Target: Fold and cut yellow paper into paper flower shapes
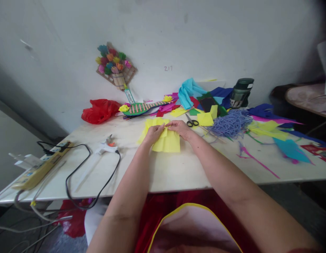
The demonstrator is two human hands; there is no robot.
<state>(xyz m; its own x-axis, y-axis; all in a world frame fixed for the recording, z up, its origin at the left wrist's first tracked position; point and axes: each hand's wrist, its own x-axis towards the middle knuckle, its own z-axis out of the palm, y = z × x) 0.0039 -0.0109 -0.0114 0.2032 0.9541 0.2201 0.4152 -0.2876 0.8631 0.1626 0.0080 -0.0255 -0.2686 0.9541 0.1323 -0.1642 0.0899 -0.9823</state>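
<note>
Sheets of yellow crepe paper [167, 144] lie at the middle of the table, overlapping and creased. My left hand [154, 133] comes in from the left, its thumb and fingers closed on a small folded piece of that paper. From the other side my right hand [180, 128] pinches the same piece, fingertips close to those of the left. Part of the paper is hidden beneath both hands. Just beyond my right hand are black-handled scissors [192, 123] and a cut yellow paper square [205, 119].
To the left lie a white glue gun [106, 148] with its black cord [70, 172] and a power strip [41, 167]. At the back are a red plastic bag [101, 111] and a green decorated craft piece [142, 108]. Purple shredded strands [230, 123] and a dark bottle [241, 93] stand right.
</note>
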